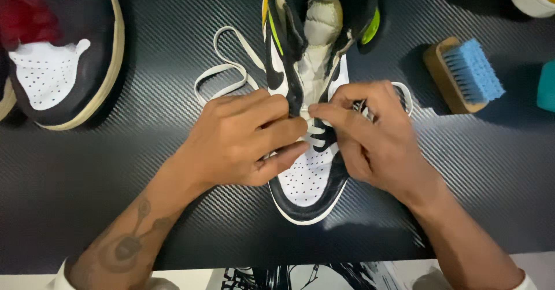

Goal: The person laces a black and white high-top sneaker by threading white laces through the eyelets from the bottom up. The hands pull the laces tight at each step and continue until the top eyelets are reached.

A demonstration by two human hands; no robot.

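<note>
sneaker [306, 177] is lying toe-toward-wearer on the desk [87, 174], long axis running straight away. left hand [245, 139] and right hand [370, 137] are both pinching the white lace [228, 67] at the lower eyelets, equally near.

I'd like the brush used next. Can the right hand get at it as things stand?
Probably yes. The brush lies bristles sideways just beyond the right hand, bare mat between them, but that hand pinches the shoe lace.
</note>
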